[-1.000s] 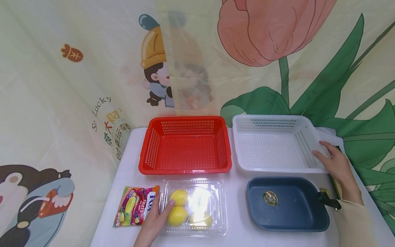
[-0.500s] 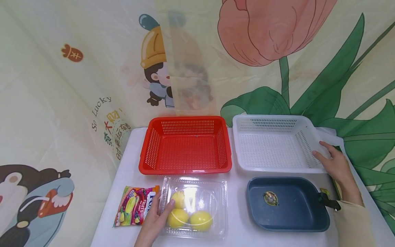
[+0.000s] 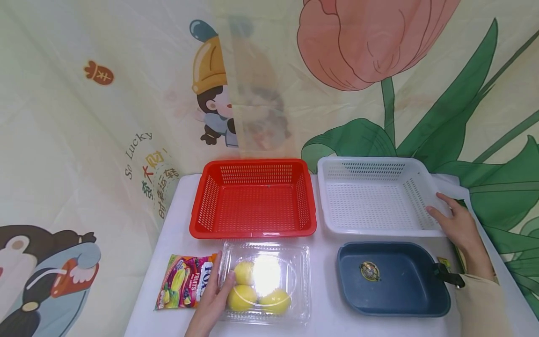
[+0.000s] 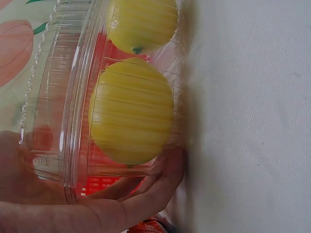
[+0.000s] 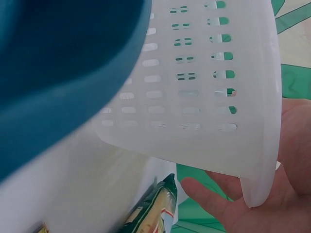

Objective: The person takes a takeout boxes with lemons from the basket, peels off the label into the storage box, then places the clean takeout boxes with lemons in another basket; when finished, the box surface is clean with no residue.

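Observation:
In the head view a clear plastic clamshell box (image 3: pixel 301 306) with three yellow lemons (image 3: pixel 275 302) lies at the front of the table. My left hand (image 3: pixel 212 295) grips its left side; in the left wrist view the fingers (image 4: pixel 141 206) curl round the box's lower edge, with a lemon (image 4: pixel 131 111) behind the clear wall. At the right, my right hand (image 3: pixel 461 229) holds the rim of a white perforated basket (image 3: pixel 366 231), thumb over the inner side. From the right wrist view, the rim of that basket (image 5: pixel 194 150) sits between thumb and fingers.
A red perforated basket (image 3: pixel 252 234) stands behind the box. Left of the box lies a candy bag (image 3: pixel 181 283). A dark blue pan (image 3: pixel 396 299) with a black handle (image 3: pixel 450 275) stands before the white basket. A green packet (image 5: pixel 158 206) lies below the right hand.
The lemons have shifted slightly toward the front of the box, and the box has tilted or moved a little in my left hand. My right hand has stayed on the white basket.

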The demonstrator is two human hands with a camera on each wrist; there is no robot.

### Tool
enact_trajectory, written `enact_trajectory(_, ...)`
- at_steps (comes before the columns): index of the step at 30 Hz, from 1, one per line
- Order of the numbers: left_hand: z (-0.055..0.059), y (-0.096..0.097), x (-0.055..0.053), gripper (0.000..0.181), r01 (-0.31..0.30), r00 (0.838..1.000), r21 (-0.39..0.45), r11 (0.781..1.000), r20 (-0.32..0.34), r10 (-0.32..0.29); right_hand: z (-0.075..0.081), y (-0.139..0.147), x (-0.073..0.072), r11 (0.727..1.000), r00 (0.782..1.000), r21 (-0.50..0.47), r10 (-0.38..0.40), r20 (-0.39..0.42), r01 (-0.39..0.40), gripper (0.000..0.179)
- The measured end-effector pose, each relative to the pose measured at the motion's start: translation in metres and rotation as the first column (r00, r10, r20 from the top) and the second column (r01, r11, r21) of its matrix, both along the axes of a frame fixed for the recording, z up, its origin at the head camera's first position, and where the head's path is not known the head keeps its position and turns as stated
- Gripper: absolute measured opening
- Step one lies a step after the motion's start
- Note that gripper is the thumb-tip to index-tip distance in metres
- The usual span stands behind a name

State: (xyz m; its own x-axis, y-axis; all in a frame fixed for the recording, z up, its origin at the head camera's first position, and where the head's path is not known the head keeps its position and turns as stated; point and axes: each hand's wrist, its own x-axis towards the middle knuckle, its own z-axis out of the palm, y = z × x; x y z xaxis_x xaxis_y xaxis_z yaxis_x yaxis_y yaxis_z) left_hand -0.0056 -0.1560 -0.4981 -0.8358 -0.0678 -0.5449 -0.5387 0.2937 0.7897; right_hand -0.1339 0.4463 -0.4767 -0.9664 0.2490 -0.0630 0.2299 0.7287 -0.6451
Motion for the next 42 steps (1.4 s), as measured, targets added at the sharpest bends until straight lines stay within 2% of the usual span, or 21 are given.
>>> enact_trajectory(11,-0.002,-0.001,-0.001,0.078,0.014,1.000,0.025,1.000,0.009,-0.014,-0.002,0.000,0.000,1.000,1.000,0.000,-0.006,0.000,0.006,0.077)
enact_trajectory(21,0.003,-0.001,-0.003,0.077,0.016,0.999,0.045,0.999,0.041,-0.017,-0.002,0.000,0.000,1.000,1.000,-0.003,-0.005,-0.004,0.005,0.078)
enact_trajectory(29,0.016,0.001,-0.001,0.071,0.036,0.999,0.053,0.998,0.036,-0.038,-0.003,0.001,0.000,1.000,1.000,-0.001,-0.007,-0.006,0.007,0.078)
enact_trajectory(38,0.033,0.001,0.002,0.081,0.053,0.998,0.047,0.998,0.036,-0.055,-0.003,0.002,0.001,1.000,1.000,-0.005,-0.007,-0.006,0.007,0.077)
enact_trajectory(42,0.043,0.002,0.001,0.077,0.079,0.997,0.059,0.995,0.004,-0.080,-0.003,0.002,0.000,1.000,1.000,0.006,-0.001,-0.015,0.001,0.077)
